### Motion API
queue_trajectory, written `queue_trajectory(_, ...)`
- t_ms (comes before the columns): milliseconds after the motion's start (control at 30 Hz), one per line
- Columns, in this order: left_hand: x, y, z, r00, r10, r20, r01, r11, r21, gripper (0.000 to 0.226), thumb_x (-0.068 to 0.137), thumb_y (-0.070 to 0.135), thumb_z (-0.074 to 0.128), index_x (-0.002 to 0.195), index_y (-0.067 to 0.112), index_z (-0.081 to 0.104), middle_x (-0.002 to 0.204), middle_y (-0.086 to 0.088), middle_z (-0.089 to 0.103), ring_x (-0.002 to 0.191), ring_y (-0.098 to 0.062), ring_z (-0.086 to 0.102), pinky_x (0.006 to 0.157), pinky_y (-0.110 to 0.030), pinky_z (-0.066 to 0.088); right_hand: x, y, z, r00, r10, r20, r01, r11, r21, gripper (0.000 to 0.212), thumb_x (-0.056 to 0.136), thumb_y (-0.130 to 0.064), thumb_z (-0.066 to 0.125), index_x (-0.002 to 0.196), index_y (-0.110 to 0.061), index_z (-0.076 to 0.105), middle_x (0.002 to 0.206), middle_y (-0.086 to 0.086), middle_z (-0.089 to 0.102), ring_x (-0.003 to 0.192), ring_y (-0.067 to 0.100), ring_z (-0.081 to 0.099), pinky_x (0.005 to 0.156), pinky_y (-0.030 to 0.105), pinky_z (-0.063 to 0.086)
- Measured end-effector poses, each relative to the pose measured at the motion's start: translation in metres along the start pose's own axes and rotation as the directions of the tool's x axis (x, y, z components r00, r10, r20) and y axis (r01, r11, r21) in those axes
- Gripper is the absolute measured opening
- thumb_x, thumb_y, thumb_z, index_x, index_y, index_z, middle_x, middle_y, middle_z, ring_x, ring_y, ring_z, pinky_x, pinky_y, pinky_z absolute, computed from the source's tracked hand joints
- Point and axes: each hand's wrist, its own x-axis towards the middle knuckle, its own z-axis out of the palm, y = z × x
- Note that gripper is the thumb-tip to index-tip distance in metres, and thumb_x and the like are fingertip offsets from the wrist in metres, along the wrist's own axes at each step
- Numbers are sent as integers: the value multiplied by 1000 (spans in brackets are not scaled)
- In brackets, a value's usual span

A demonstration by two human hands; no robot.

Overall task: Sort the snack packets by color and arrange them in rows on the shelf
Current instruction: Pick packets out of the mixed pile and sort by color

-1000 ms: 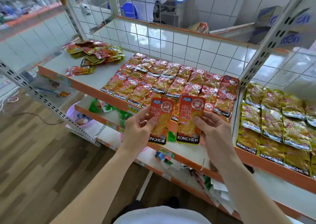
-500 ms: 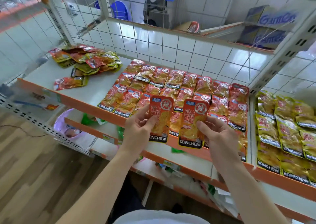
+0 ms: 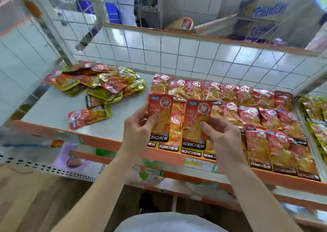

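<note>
Left hand (image 3: 138, 131) pinches the left red packet (image 3: 160, 116), right hand (image 3: 223, 138) the right red packet (image 3: 195, 124). Both partly hide the red rows (image 3: 251, 111) behind

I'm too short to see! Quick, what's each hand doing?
Left hand: holding the left red packet.
Right hand: holding the right red packet.

We lose the yellow packets (image 3: 316, 118) at the right edge. The left grip (image 3: 139, 131) covers a lower corner of its packet (image 3: 161, 111). The pile (image 3: 95, 83) and lower shelves (image 3: 159, 175) blur; labels there are unreadable to us.
</note>
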Motion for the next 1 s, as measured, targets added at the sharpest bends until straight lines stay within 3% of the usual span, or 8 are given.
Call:
queue_trajectory(100,22,-3,-23,1000,4,22,-5,1000,30,40,98,6,62,113,43,65,82,13,75,77,-9,70,75,-30,59,1,3,30,999,-8,-32,8,1000,8,13,86,-7,74,96,-17,73,86,-5,77,87,16,73,76,26,57)
queue_trajectory(200,44,-7,-40,999,8,41,-11,997,78,37,98,11,63,108,46,68,80,11,72,80,-16,67,85,-46,58,6,3,55,998,-14,-59,14,1000,-7,15,87,-7,74,96,-19,73,88,-3,77,87,14,73,81,32,57)
queue_trajectory(367,84,4,-37,997,31,75,-39,993,114,17,98,12,63,104,28,66,89,8,72,82,-10,68,77,-30,59,19,1,80,997,-10,-79,9,1000,-23,14,89,-6,72,102,-10,74,96,2,77,91,17,73,83,30,58)
queue_trajectory(533,131,11,-18,995,-1,98,-13,990,142,11,99,16,60,100,26,61,96,4,70,93,-18,69,88,-42,59,51,-4,95,995,-32,-99,21,993,-115,14,88,-10,73,100,-16,73,94,0,77,87,13,73,75,25,57)
queue_trajectory(733,174,4,-13,995,-65,71,44,965,259,8,97,15,54,100,22,58,99,-6,67,98,-31,67,87,-54,55,76,-10,107,995,-41,-89,23,980,-199,16,88,-14,74,105,-14,74,95,-1,76,90,13,72,83,28,60)
queue_trajectory(833,175,-1,-13,999,-48,-13,50,933,357,14,97,16,51,110,14,57,103,-9,66,96,-29,64,89,-49,53,84,-9,112,997,-32,-72,15,975,-222,18,88,-15,74,106,-12,74,95,0,76,91,15,72,86,32,59)
queue_trajectory(1000,167,-5,-19,993,-78,-92,108,914,392,17,97,20,46,113,18,50,100,-7,63,98,-32,63,88,-48,52,91,-8,115,996,-49,-72,32,975,-220,18,88,-14,74,106,-12,74,95,0,76,91,16,72,84,32,59)
